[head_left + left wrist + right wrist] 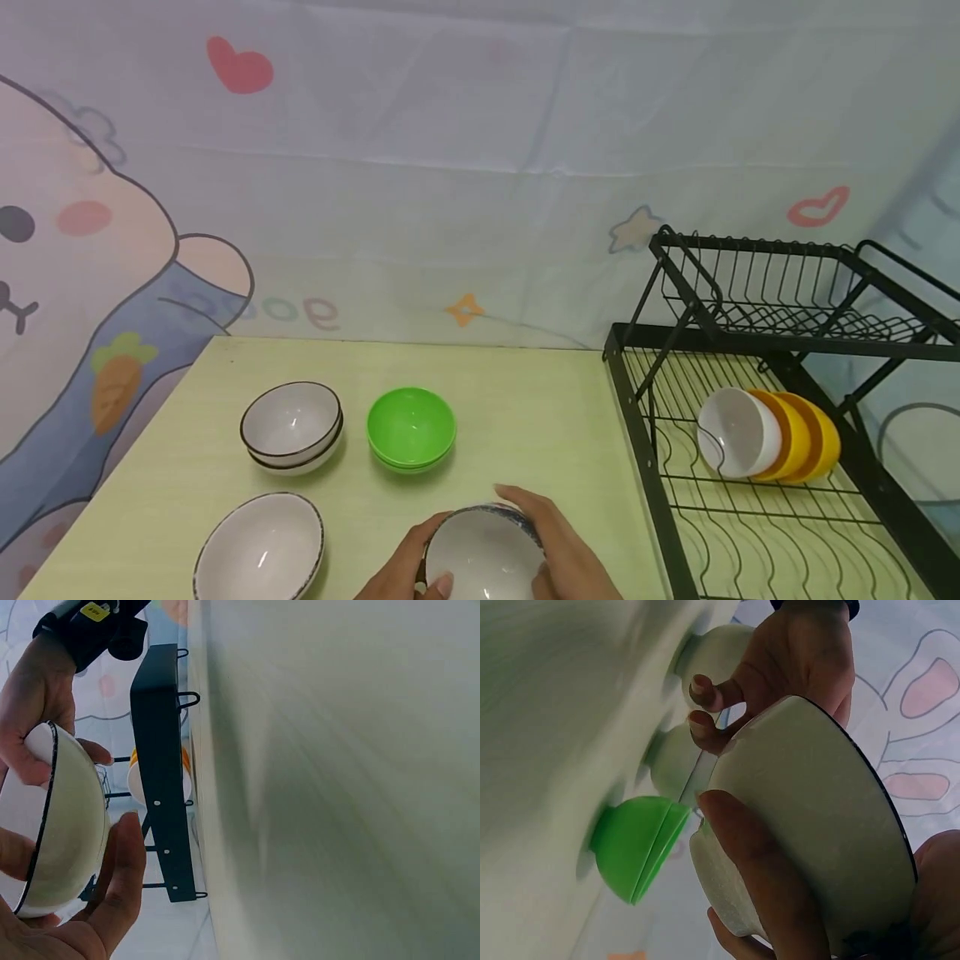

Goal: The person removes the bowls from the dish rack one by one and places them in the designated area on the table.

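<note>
Both hands hold a white bowl (487, 554) with a dark speckled rim, at the front middle in the head view. My left hand (416, 560) grips its left side, thumb over the rim and fingers along the outside. On the opposite side my right hand (566, 550) grips the bowl too, thumb at the inner wall. In the left wrist view the bowl (75, 817) is raised off the table. The right wrist view shows its outer wall and foot, with right-hand fingers (761, 870) along the underside.
Left of the hands sits another white speckled-rim bowl (258, 550). Behind it are stacked dark-rimmed white bowls (292, 421) and stacked green bowls (411, 427). A black two-tier dish rack (648, 467) stands at right, holding a white bowl (735, 433) and yellow bowls (813, 437) on edge.
</note>
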`<state>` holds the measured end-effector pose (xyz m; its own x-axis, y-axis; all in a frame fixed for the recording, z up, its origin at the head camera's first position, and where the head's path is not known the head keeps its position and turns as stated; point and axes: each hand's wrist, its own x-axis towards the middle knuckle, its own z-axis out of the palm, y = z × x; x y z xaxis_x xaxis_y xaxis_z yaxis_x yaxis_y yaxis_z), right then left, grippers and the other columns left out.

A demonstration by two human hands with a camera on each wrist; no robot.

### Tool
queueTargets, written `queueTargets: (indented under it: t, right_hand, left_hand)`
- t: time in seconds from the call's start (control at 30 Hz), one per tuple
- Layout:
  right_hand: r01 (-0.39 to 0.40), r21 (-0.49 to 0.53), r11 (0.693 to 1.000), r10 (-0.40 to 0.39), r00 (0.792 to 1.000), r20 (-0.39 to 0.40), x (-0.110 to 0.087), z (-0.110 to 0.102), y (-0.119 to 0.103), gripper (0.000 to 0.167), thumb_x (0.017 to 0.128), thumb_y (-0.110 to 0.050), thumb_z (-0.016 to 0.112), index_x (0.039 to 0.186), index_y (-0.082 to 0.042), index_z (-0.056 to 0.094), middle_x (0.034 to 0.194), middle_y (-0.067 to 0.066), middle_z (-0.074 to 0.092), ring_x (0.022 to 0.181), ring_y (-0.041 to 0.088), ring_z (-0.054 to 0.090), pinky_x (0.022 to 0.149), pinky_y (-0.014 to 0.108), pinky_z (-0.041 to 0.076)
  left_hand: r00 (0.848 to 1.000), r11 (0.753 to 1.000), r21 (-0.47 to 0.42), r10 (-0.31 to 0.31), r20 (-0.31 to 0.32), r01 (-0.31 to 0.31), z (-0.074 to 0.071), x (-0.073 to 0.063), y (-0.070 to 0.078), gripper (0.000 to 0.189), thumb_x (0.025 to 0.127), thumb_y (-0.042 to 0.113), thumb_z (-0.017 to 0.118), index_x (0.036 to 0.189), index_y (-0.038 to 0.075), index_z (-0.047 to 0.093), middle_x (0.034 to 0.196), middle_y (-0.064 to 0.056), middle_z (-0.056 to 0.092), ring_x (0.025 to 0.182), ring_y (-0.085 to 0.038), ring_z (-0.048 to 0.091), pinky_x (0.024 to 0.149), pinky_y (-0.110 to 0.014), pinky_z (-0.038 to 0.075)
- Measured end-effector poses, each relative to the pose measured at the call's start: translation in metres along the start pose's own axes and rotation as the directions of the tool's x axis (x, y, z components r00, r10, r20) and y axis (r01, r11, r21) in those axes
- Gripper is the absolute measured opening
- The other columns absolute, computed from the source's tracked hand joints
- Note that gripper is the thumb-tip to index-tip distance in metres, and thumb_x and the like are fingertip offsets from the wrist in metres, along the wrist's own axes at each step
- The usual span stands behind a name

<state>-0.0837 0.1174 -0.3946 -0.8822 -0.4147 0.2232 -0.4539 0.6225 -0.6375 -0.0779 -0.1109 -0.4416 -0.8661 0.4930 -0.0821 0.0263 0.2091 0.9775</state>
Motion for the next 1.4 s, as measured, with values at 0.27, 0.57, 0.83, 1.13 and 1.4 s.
queueTargets:
  t: [0.27, 0.57, 0.83, 1.13, 1.4]
  right_hand:
    - [0.011, 0.042, 0.999, -0.013, 0.999, 0.042, 0.002, 0.008, -0.005, 0.095, 0.062, 0.024, 0.044, 0.147, -0.019, 0.039, 0.14, 0.001, 0.053, 0.108, 0.009, 0.054, 0.091, 0.027, 0.054]
    - [-0.03, 0.085, 0.996, 0.021, 0.994, 0.111, 0.002, 0.014, -0.006, 0.086, 0.071, 0.021, 0.046, 0.148, -0.017, 0.037, 0.143, 0.002, 0.049, 0.116, 0.016, 0.054, 0.099, 0.033, 0.053]
    - [-0.02, 0.116, 0.993, 0.013, 0.998, 0.06, 0.0, 0.017, -0.009, 0.065, 0.087, 0.003, 0.054, 0.146, -0.021, 0.04, 0.139, -0.002, 0.052, 0.113, 0.012, 0.055, 0.089, 0.033, 0.056]
    - [-0.19, 0.262, 0.946, 0.152, 0.976, 0.158, -0.003, 0.019, -0.018, 0.059, 0.096, -0.037, 0.063, 0.148, -0.031, 0.036, 0.141, 0.003, 0.05, 0.113, 0.024, 0.058, 0.076, 0.028, 0.056]
    - [-0.264, 0.466, 0.844, 0.155, 0.953, 0.26, -0.004, 0.016, -0.028, 0.052, 0.1, -0.035, 0.057, 0.148, -0.033, 0.036, 0.151, 0.006, 0.039, 0.132, 0.045, 0.048, 0.073, 0.032, 0.06]
  left_hand:
    - [0.972, 0.943, 0.311, 0.176, -0.158, -0.12, 0.004, 0.0, -0.004, 0.052, 0.104, 0.021, 0.042, 0.15, 0.004, 0.026, 0.138, -0.022, 0.049, 0.111, -0.009, 0.052, 0.089, -0.027, 0.051]
    - [0.949, 0.891, 0.455, 0.146, -0.28, -0.003, 0.008, -0.008, 0.007, 0.048, 0.103, 0.018, 0.05, 0.148, 0.017, 0.035, 0.135, -0.012, 0.058, 0.099, -0.013, 0.06, 0.079, -0.029, 0.052]
    - [0.909, 0.801, 0.585, 0.332, -0.253, -0.129, 0.001, -0.012, 0.015, 0.049, 0.1, 0.008, 0.052, 0.145, 0.019, 0.037, 0.132, -0.005, 0.058, 0.096, -0.009, 0.059, 0.077, -0.028, 0.054]
    - [0.892, 0.692, 0.684, 0.431, -0.136, -0.23, -0.025, -0.022, 0.035, 0.051, 0.099, 0.005, 0.054, 0.145, 0.023, 0.038, 0.128, 0.007, 0.055, 0.103, -0.006, 0.059, 0.086, -0.029, 0.055]
    - [0.91, 0.673, 0.721, 0.385, -0.15, -0.166, -0.045, -0.034, 0.048, 0.053, 0.098, 0.001, 0.055, 0.143, 0.026, 0.042, 0.129, 0.012, 0.056, 0.111, -0.007, 0.061, 0.092, -0.032, 0.056]
